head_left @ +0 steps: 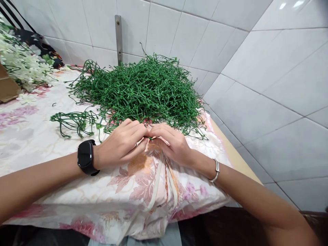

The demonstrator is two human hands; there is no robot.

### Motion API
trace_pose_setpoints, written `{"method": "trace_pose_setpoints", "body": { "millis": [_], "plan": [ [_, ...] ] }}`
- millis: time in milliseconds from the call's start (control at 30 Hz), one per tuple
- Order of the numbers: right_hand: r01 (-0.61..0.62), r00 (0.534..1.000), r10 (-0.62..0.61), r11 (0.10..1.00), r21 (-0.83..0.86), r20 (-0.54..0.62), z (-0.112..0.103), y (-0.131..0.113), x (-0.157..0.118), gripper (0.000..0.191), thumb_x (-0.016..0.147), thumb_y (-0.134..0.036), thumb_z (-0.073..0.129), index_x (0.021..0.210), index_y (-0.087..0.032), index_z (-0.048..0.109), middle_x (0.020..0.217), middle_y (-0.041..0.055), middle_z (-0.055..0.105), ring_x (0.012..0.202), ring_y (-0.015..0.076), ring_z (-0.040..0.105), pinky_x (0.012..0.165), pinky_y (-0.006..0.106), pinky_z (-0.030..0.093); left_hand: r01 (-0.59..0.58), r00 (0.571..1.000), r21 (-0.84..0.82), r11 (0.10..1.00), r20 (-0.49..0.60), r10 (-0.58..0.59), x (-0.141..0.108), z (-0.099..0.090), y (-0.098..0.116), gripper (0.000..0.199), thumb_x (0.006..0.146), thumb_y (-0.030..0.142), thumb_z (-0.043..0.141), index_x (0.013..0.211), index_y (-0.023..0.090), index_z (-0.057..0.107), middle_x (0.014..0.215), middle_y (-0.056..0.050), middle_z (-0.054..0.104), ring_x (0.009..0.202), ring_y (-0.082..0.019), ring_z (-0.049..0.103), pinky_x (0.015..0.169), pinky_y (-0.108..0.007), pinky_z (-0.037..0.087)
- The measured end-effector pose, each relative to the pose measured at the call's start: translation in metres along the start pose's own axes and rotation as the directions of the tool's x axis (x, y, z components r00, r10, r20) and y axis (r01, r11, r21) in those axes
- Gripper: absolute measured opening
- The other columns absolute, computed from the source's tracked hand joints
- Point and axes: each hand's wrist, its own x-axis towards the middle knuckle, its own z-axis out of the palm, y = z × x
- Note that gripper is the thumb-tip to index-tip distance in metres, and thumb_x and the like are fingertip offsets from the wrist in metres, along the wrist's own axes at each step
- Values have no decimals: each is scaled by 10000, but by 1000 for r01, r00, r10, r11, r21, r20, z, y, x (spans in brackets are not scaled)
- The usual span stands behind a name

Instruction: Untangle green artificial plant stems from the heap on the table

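Pinched between thumb and fingers, a thin green strand (150, 138) was held by both the left hand (120, 142) and the right hand (170, 140), whose fingertips met just in front of a tangled green pile (148, 92). Only a sliver of the strand showed, so its full length and its ends could not be told. Both wrists hung low over the floral cloth (25, 143), and the forearms came in from either side, a steady stance, it seemed, for such fine handling. Working it well probably called for a light pinch close to the point being worked, one hand holding firm while the other did the shaping, since so slender a piece could kink or slip under a hard squeeze. Keeping the knuckles clear of the pile looked wise too: its loose stems lay close enough to snag on the fingers. A small green bunch (74, 123) lay apart to the left, near the watch (85, 157), and was best left unbrushed by that wrist. Ridged folds (164, 181) in the cloth ran below the fingertips, an uneven surface to press against.
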Motion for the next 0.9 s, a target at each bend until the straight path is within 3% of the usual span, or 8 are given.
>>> {"method": "trace_pose_setpoints", "body": {
  "millis": [133,400,733,900],
  "plan": [
    [-3,1000,3,1000,7,-21,-1,1,1,89,832,-139,433,881,-142,508,791,59,553,779,127,511,670,281,459,17,1000,-20,1000,-20,-17,0,2,-1,145,874,207,365,842,141,491,712,-14,500,653,-126,412,636,-269,296],
    [-83,996,85,982,169,0,-5,3,2,68,820,-161,467,848,-167,529,738,19,538,714,103,500,666,261,422,122,991,-111,986,-35,-127,2,2,1,121,871,183,390,914,144,496,767,-8,545,689,-108,451,662,-244,303],
    [-257,965,257,876,408,57,-7,2,1,117,831,-180,449,841,-167,565,770,15,562,742,92,528,679,243,417,122,992,-237,964,-2,-127,4,-10,5,154,867,163,399,954,158,526,761,-7,572,674,-101,476,649,-242,325],
    [-295,953,281,790,538,112,-8,0,2,129,829,-204,457,806,-163,576,773,18,560,749,95,530,705,259,429,87,996,-292,952,-7,-93,4,-12,4,192,857,128,403,993,178,529,809,-22,607,715,-106,509,651,-242,356]
  ]
}}
